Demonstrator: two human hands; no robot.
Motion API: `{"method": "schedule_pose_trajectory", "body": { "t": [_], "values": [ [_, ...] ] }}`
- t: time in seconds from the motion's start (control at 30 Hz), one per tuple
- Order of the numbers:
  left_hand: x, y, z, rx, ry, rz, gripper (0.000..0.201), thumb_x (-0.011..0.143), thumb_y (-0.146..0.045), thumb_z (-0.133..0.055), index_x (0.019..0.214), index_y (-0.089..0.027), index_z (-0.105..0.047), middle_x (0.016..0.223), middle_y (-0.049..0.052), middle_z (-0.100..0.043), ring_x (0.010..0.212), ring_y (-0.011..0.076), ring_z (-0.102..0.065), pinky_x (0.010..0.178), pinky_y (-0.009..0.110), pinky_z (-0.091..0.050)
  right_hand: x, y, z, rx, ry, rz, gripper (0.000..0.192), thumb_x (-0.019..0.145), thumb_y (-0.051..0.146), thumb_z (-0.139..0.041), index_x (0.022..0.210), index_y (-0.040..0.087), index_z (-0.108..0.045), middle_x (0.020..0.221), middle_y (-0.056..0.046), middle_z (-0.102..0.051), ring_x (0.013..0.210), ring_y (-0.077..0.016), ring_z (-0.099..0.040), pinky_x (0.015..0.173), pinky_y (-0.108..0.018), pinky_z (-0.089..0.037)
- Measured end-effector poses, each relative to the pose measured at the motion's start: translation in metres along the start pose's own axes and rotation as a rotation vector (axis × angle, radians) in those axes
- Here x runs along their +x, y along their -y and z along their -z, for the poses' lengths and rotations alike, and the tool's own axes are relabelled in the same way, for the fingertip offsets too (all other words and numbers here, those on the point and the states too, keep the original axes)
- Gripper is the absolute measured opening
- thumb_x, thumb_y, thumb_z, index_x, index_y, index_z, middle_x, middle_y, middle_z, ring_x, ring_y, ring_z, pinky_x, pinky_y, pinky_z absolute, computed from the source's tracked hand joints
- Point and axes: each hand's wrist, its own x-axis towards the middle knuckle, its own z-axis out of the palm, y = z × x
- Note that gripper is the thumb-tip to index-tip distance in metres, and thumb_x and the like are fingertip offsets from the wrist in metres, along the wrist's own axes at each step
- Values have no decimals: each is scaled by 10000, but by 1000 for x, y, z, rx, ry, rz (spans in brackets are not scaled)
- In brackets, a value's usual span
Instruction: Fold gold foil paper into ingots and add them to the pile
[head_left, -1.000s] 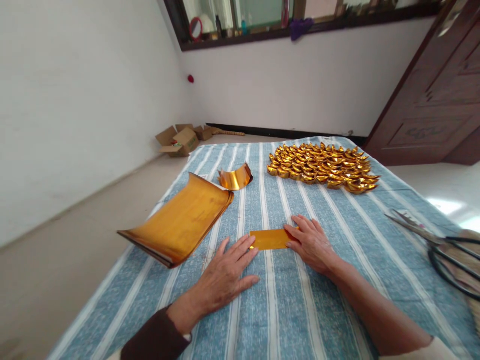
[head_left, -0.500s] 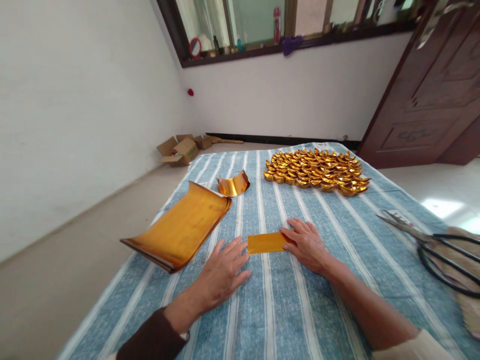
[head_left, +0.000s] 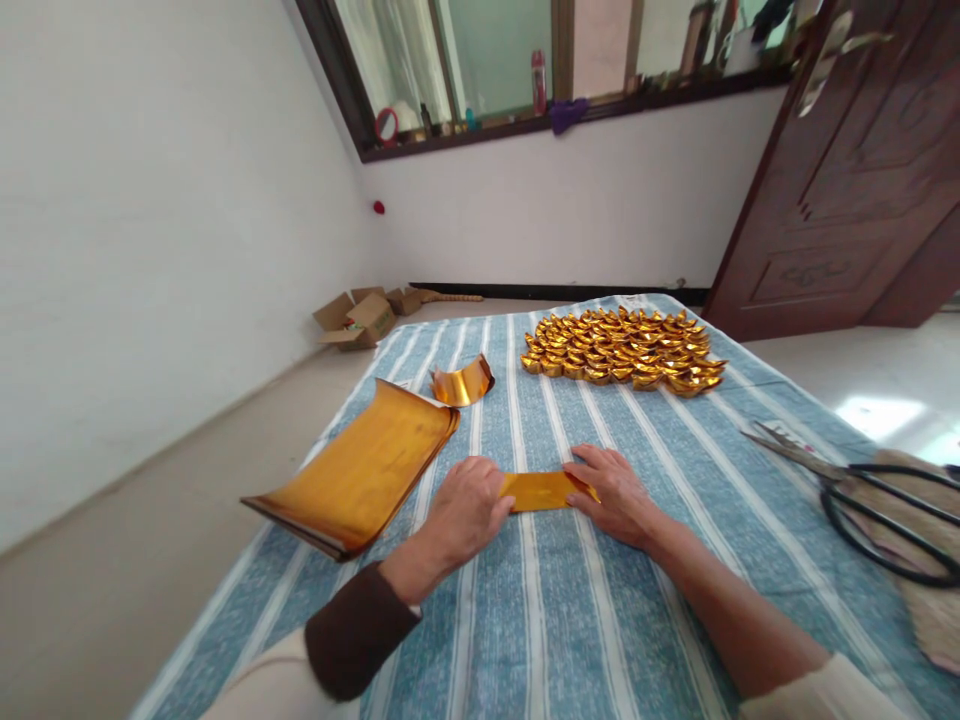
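A narrow strip of gold foil paper (head_left: 541,491) lies crosswise on the striped cloth, between my two hands. My left hand (head_left: 471,500) pinches its left end, thumb in front and fingers curled behind. At the other end my right hand (head_left: 609,490) grips the strip between thumb and forefinger, the other fingers reaching forward. Left of my hands rests a stack of larger gold paper sheets (head_left: 367,460) with curled edges. Beyond it stands a small curved bundle of gold paper (head_left: 463,385). Several folded gold paper ingots (head_left: 622,350) sit in close rows toward the back right.
Black-handled scissors (head_left: 847,480) lie at the right, partly over a brown cloth (head_left: 900,530). Blue-and-white striped cloth (head_left: 555,620) covers the work surface. On the floor behind is an open cardboard box (head_left: 356,318). A brown door (head_left: 847,200) stands at the right.
My left hand has gone from lying flat beside the strip to pinching its left end. My right hand keeps its end. The view has shifted slightly.
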Motion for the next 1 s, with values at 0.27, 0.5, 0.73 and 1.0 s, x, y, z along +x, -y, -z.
{"method": "schedule_pose_trajectory", "body": {
  "t": [0.27,0.5,0.73,1.0],
  "values": [
    [29,4,-6,-142,112,-40,11,777,-188,-605,778,-187,-617,813,30,-634,795,211,-609,729,314,-481,-2,-15,-4,-26,-62,-12,361,853,221,-596,1213,216,-622,1295,-127,-560,1211,-271,-516,1001,-428,-423],
    [37,-5,-19,-217,88,-113,84,778,-128,-593,836,-174,-632,866,38,-642,864,204,-606,792,312,-477,0,-32,7,-39,-125,-66,280,847,200,-596,1120,226,-648,1174,-93,-589,1114,-250,-537,938,-381,-447],
    [35,-9,-25,-295,31,-200,61,803,-150,-614,840,-160,-660,965,67,-645,934,209,-585,862,329,-467,0,-27,10,-154,-207,-62,167,906,163,-522,925,184,-687,945,-79,-640,934,-225,-564,873,-357,-442],
    [25,-1,-40,-339,-79,-225,131,834,-288,-626,898,-177,-651,1118,97,-618,1009,249,-557,904,400,-457,-3,22,7,-339,-292,182,226,931,137,-463,1056,176,-648,1262,-127,-586,1282,-304,-413,1086,-537,-267]
  ]
}}
